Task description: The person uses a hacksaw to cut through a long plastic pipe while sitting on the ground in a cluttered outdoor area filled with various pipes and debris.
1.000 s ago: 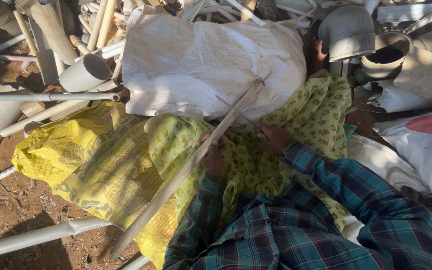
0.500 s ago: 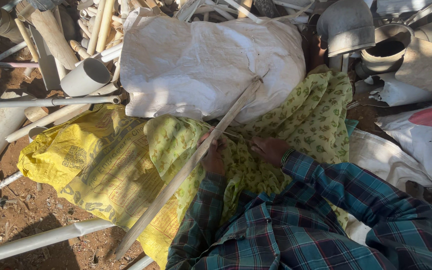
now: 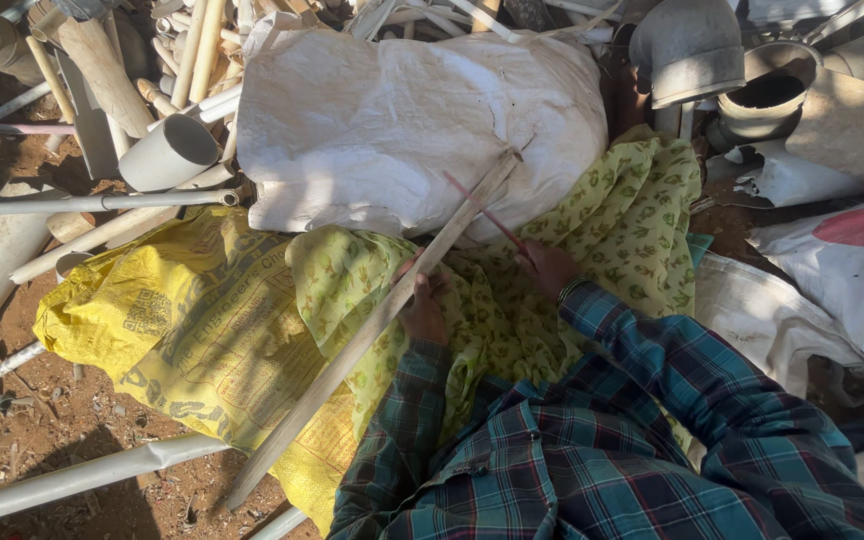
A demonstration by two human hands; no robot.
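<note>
Flat strip (image 3: pixel 372 325) | L hand (image 3: pixel 422 310) grips mid | R hand (image 3: pixel 549 268) holds thin red rod (image 3: pixel 482 210) | over white sack (image 3: pixel 402 130)

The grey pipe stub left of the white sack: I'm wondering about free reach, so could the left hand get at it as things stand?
Probably not at once. The left hand is wrapped around the long pale strip, and the grey pipe stub lies well off beyond the yellow sack. Nothing covers the stub itself.

An outdoor scrap yard on bare reddish dirt (image 3: pixel 12 420). Cut plastic pipes (image 3: pixel 167 150) and pipe elbows (image 3: pixel 692 50) lie heaped in sunlight, among a stuffed white woven sack (image 3: pixel 392 130), a yellow printed sack (image 3: pixel 172 330) and a green patterned cloth (image 3: pixel 642 210).
</note>
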